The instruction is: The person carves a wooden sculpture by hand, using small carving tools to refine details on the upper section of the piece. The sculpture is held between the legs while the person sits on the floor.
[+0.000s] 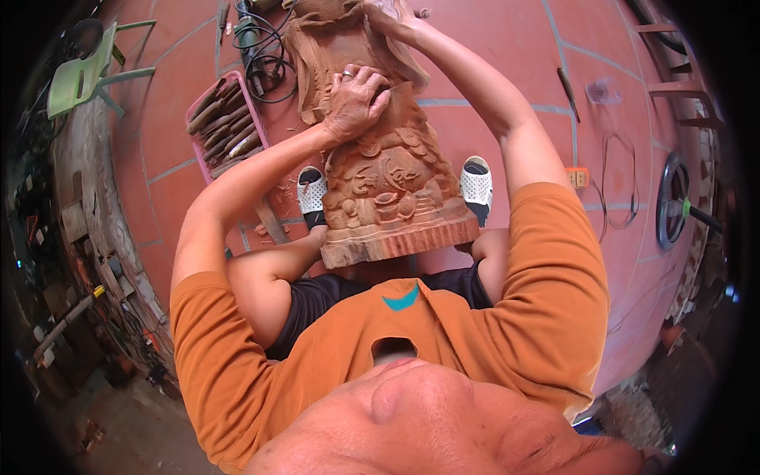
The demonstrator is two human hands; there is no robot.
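Note:
A reddish-brown wooden carving with relief figures and a rough block base leans on my knees, tilted away from me. My left hand, with a ring on one finger, is curled tight against the carving's middle. A thin pale tip, seemingly of a small tool, shows at the fingertips. My right hand reaches further out and grips the carving's upper part, partly cut off by the frame's top edge. My feet in white sandals rest on either side of the base.
A pink tray of several wooden-handled chisels lies on the red tiled floor to the left. Behind it are a power tool with a coiled black cable and a green plastic chair. A socket block, wheel and ladder are on the right.

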